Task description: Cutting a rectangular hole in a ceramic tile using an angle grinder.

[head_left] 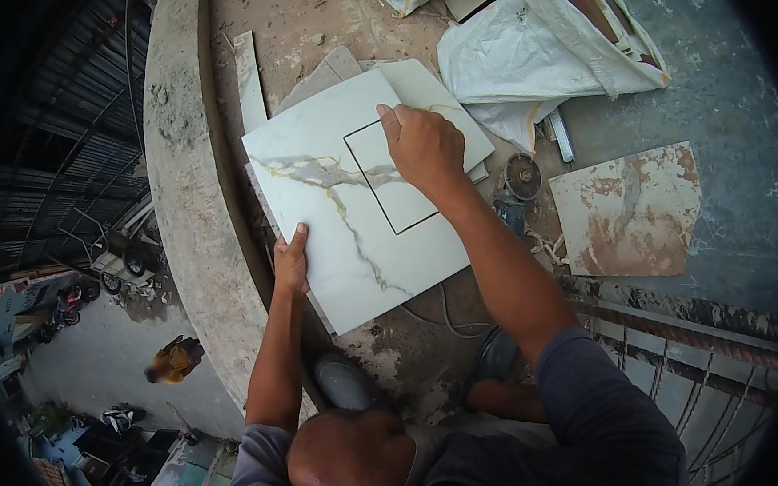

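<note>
A white marble-patterned tile (317, 238) with grey and gold veins lies tilted before me. On its right side a dark three-sided line marks off a rectangle reaching toward the edge. My left hand (291, 261) grips the tile's lower left edge, thumb on the face and fingers underneath. Over the right edge, my right hand (428, 150) is closed, its thumb on the marked-off part; its other fingers are mostly hidden. Another white tile (433, 93) sticks out beneath, beyond the right hand. An angle grinder (522, 180) lies right of the tiles.
A white sack (530, 65) holding tile offcuts lies at the far right. A stained tile piece (632, 215) rests nearer. A cable (452, 324) curls by my feet. At left a curved concrete ledge (193, 166) borders a drop to a street with a person (175, 358). A railing (680, 336) stands lower right.
</note>
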`<state>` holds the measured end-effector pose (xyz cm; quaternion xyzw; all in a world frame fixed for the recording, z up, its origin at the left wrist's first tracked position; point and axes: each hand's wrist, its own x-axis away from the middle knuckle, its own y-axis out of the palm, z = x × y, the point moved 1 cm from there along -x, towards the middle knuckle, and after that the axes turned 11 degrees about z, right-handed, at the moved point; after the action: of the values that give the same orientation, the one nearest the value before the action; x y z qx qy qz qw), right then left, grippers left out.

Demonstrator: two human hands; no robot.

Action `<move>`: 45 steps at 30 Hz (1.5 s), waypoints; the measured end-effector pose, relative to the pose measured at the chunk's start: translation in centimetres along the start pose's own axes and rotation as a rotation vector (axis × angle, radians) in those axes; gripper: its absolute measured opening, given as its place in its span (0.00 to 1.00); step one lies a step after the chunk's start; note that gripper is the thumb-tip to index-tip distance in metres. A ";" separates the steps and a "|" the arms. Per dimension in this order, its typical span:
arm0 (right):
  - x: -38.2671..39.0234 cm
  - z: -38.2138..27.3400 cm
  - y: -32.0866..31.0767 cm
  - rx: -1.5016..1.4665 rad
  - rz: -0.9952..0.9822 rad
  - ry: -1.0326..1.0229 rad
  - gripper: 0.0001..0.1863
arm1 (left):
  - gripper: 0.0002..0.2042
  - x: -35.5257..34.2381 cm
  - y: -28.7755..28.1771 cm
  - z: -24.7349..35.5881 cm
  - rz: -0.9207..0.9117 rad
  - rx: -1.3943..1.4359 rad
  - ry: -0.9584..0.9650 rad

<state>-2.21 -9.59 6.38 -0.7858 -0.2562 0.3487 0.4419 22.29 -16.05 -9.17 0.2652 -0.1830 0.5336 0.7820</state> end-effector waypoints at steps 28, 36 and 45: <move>17.0 21.4 -1.9 -0.824 -0.092 1.243 0.13 | 0.22 2.8 1.6 1.0 0.464 -0.431 0.563; 13.8 9.3 -7.4 -0.971 -0.057 1.070 0.13 | 0.16 13.5 12.5 0.1 -0.487 -0.648 0.521; 15.2 5.3 -5.6 -1.205 0.164 1.036 0.17 | 0.38 15.0 13.9 -2.4 -0.681 -0.219 -0.146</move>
<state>2.66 6.67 4.42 -0.9678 -0.1041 -0.2279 -0.0229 14.81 0.52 0.51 0.2631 -0.1954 0.1994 0.9235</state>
